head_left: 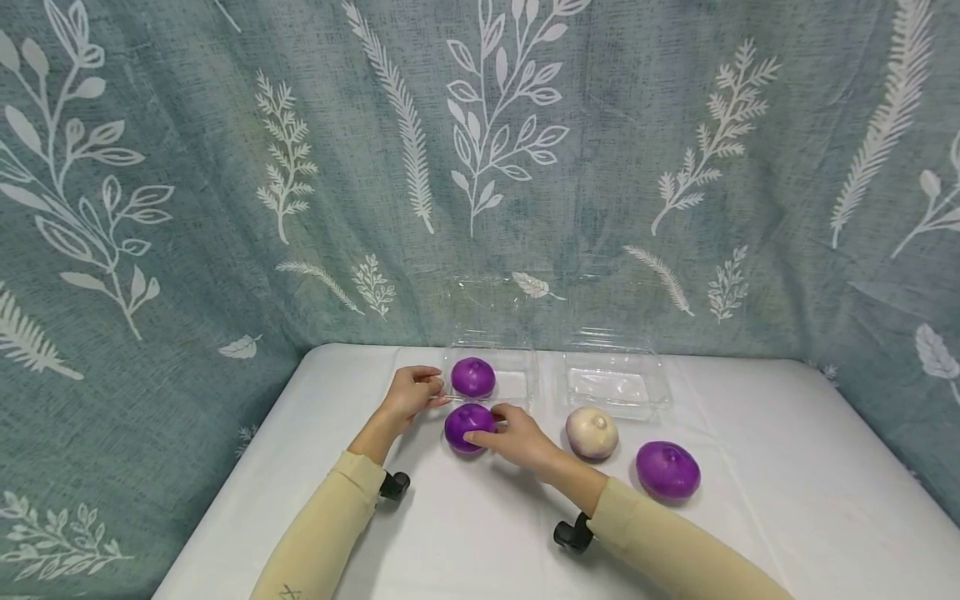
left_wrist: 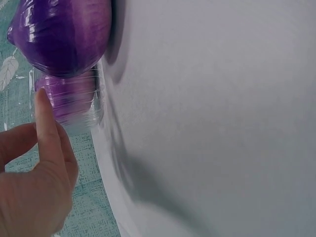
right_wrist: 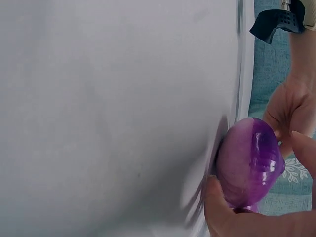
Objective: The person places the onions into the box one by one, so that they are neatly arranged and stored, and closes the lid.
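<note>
- Right hand (head_left: pixel 517 435): thumb and fingers curl round a purple bulb (head_left: pixel 467 427) and grip it from its right, near side.
- That held bulb is at the bench's middle, just on the near side of the left clear container (head_left: pixel 514 388).
- Left hand (head_left: pixel 414 393): beside the left container's near left corner, index finger extended in the left wrist view; whether the fingers pinch the rim, I cannot tell.
- Inside the left container sits a second purple bulb (head_left: pixel 472 377), towards its left side; the transparent lid stands raised at the far side.
- The right clear container (head_left: pixel 609 385), also with its lid up, is a little apart from the left one.
- A cream-white bulb (head_left: pixel 592 432) rests just on the near side of the right container.
- Further right and nearer lies a third purple bulb (head_left: pixel 667 471).
- White cloth covers the bench (head_left: pixel 465 533); a leaf-patterned green-blue curtain (head_left: pixel 480 167) hangs behind.
</note>
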`<state>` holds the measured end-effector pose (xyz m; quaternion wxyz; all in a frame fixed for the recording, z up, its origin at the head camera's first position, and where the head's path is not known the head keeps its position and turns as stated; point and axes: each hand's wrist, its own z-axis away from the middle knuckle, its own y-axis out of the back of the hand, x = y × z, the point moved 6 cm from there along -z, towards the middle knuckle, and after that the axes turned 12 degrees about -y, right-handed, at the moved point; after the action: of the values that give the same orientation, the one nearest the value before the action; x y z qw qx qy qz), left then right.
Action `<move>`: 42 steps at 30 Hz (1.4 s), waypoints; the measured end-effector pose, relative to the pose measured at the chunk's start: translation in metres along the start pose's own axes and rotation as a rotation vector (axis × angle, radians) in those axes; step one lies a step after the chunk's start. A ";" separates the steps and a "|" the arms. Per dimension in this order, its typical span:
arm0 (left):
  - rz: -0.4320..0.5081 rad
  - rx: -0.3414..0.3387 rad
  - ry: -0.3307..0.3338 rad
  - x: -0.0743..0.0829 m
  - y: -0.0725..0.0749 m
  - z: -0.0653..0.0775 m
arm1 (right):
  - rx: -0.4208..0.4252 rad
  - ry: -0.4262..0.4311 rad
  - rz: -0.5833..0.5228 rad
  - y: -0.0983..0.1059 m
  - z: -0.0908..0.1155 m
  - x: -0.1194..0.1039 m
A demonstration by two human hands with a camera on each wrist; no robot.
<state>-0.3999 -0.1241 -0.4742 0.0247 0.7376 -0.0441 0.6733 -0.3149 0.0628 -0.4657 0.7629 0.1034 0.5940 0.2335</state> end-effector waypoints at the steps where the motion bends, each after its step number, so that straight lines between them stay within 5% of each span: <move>1: 0.001 0.000 0.000 0.000 0.000 0.000 | 0.005 0.002 0.010 -0.001 -0.001 0.000; 22: 0.022 -0.005 -0.001 -0.002 0.001 -0.001 | 0.073 -0.020 0.051 -0.008 -0.012 0.001; 42: 0.029 -0.002 -0.014 -0.001 0.000 0.001 | 0.017 -0.013 0.006 -0.001 0.001 0.000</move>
<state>-0.3985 -0.1238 -0.4752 0.0157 0.7414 -0.0557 0.6685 -0.3136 0.0624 -0.4658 0.7651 0.1131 0.5907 0.2298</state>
